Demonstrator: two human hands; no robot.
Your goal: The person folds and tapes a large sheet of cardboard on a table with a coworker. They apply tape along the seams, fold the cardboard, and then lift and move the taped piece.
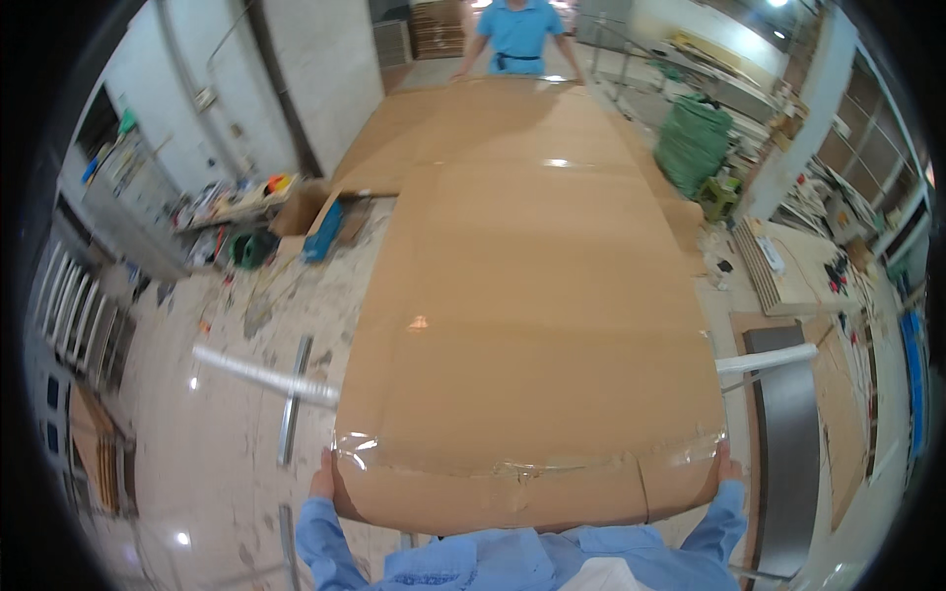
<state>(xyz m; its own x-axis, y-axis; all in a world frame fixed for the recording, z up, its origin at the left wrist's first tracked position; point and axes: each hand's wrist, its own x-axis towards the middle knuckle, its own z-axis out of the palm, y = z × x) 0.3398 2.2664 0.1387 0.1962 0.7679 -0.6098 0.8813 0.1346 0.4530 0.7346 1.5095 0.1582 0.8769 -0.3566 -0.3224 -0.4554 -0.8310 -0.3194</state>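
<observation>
A long, flat cardboard-wrapped package (532, 276) stretches away from me, with clear tape along its near edge and across its far part. My left hand (321, 477) grips the near left corner; its fingers are partly hidden against the side. On the near right corner, my right hand (729, 465) is closed the same way, and its fingertips are hidden too. At the far end stands a person in a blue shirt (517, 32), with a hand at each side of the package.
White-wrapped bars (266, 374) jut out from both sides under the package. A metal leg (294, 404) lies at left. An open carton (304, 209) sits by the left wall. To the right are a green sack (694, 146), stacked panels (788, 266) and a dark grey panel (786, 453).
</observation>
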